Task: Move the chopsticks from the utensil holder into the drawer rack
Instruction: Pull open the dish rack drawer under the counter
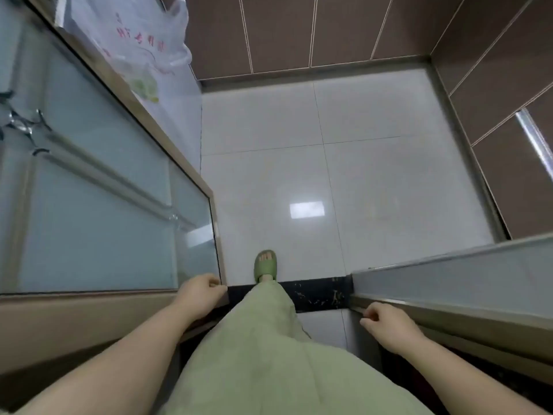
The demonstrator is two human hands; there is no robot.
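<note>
Nothing looks done yet: no chopsticks, holder or drawer rack in view. Either side of the green slipper, left hand and right hand are loosely curled, empty.

You are looking down at pale grey-white glossy floor tiles with thin dark grout lines. The wall tiles are brown with light grout lines. You wear light green trousers and a matching green slipper. Under your foot runs a black threshold strip flecked with pale specks. The doors at your left have frosted pale blue-grey glass in tan frames. A white plastic bag with red print shows something green inside.
</note>
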